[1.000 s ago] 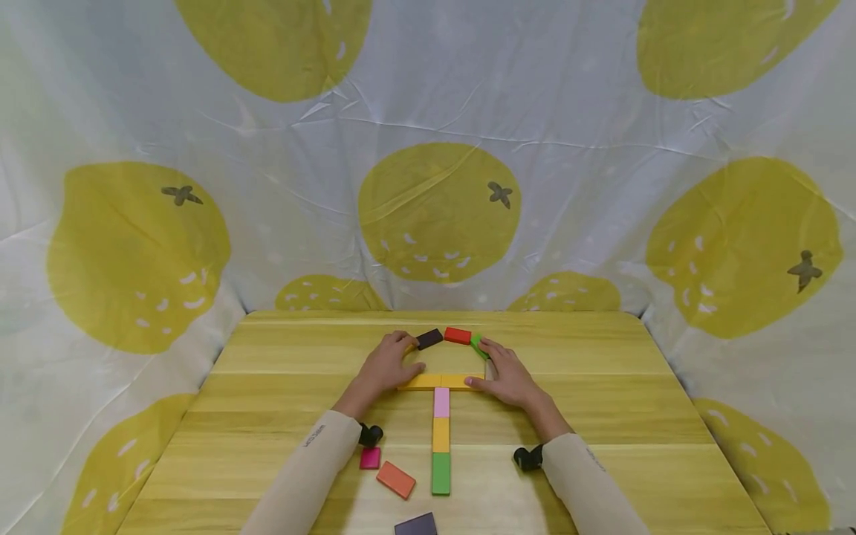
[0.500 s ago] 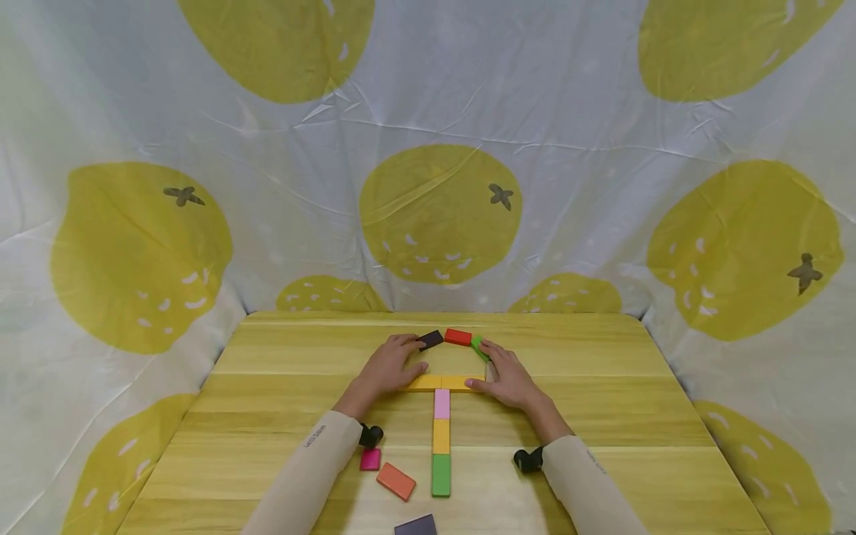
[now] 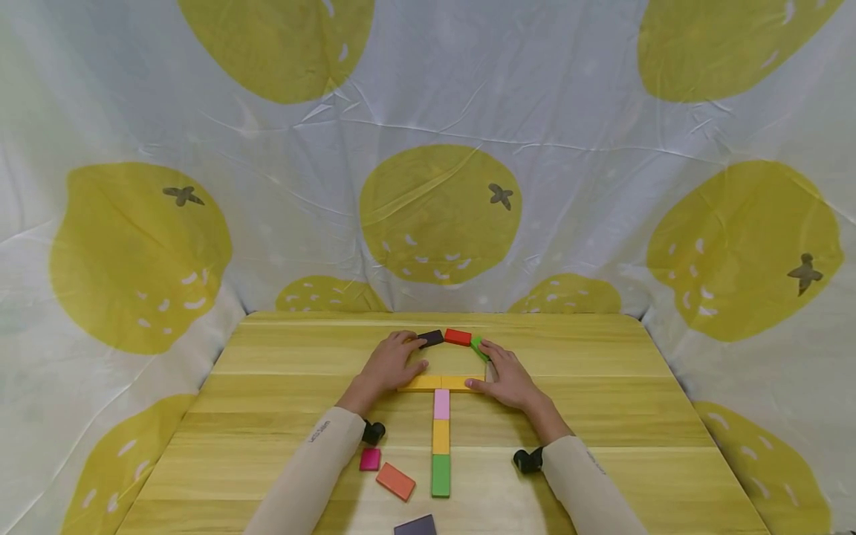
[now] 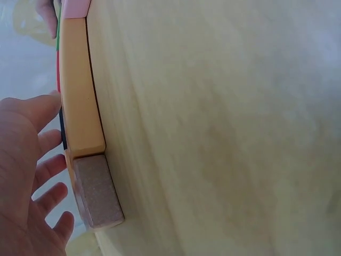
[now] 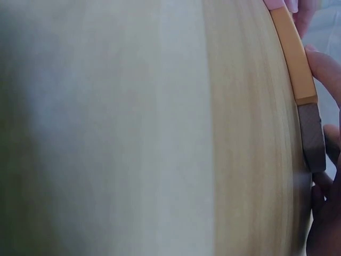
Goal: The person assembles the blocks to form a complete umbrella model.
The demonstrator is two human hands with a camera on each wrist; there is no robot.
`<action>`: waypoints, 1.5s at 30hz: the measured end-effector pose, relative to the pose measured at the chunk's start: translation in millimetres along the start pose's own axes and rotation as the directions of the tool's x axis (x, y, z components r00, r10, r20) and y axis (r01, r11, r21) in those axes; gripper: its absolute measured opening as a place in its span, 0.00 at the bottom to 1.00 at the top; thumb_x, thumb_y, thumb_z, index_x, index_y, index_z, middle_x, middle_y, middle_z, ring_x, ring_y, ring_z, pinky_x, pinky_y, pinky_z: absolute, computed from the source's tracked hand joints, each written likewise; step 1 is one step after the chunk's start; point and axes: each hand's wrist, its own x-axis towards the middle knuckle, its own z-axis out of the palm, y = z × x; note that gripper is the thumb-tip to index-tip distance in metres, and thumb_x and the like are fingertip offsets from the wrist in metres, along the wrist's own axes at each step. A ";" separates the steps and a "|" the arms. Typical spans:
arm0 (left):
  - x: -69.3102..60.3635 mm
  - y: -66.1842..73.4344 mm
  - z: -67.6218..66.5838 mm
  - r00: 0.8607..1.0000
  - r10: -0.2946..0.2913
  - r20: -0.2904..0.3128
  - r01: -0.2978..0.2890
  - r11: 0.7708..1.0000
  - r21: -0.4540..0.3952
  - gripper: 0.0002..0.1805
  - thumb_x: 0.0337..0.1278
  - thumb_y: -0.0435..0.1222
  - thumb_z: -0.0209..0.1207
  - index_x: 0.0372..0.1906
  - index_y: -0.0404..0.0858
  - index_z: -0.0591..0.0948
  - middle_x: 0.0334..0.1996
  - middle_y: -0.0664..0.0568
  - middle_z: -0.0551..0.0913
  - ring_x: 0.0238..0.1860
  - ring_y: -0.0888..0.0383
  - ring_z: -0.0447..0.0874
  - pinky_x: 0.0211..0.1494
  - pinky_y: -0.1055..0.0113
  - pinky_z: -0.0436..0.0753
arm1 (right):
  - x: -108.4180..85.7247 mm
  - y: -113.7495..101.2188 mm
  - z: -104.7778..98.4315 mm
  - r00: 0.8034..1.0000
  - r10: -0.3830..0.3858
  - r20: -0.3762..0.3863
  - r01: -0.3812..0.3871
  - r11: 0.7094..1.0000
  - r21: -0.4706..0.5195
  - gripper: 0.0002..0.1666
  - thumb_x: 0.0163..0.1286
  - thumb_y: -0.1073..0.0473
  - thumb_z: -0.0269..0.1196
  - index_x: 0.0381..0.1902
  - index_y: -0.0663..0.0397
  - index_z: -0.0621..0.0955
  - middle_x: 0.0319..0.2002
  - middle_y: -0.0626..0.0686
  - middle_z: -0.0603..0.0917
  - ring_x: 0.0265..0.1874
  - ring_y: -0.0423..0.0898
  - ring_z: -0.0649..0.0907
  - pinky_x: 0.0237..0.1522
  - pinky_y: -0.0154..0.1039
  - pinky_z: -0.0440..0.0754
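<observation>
In the head view my left hand [image 3: 390, 362] has its fingers spread, the fingertips at the left end of a black block [image 3: 431, 339] and the thumb just above a row of two orange blocks [image 3: 423, 383]. My right hand [image 3: 510, 377] rests its fingers on a green block [image 3: 478, 346], its thumb on the row's right end. A red block [image 3: 458, 337] lies between black and green. The left wrist view shows a brownish block [image 4: 98, 191] at the end of an orange one [image 4: 82, 90], beside the left fingers. Another brownish block [image 5: 311, 136] lies by the right fingers.
Below the row a pink block [image 3: 442, 404], an orange block [image 3: 441, 437] and a green block [image 3: 441, 475] form a straight column. Loose at the lower left lie a magenta block [image 3: 370, 459], a coral block [image 3: 396, 481] and a dark block [image 3: 416, 526]. A patterned cloth hangs behind the table [image 3: 642, 416].
The left fingers have shifted slightly right onto the end of the black block, which has turned a little flatter. My right hand has stayed nearly still.
</observation>
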 end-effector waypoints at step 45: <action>-11.3 -31.0 -17.7 0.990 -0.138 0.009 0.135 0.948 -0.288 0.20 0.76 0.38 0.57 0.67 0.42 0.80 0.67 0.44 0.75 0.65 0.43 0.77 0.68 0.47 0.78 | -1.3 -5.2 -2.2 1.000 0.004 0.018 -0.004 1.000 -0.007 0.57 0.65 0.30 0.67 0.81 0.52 0.62 0.82 0.51 0.57 0.78 0.60 0.63 0.76 0.62 0.64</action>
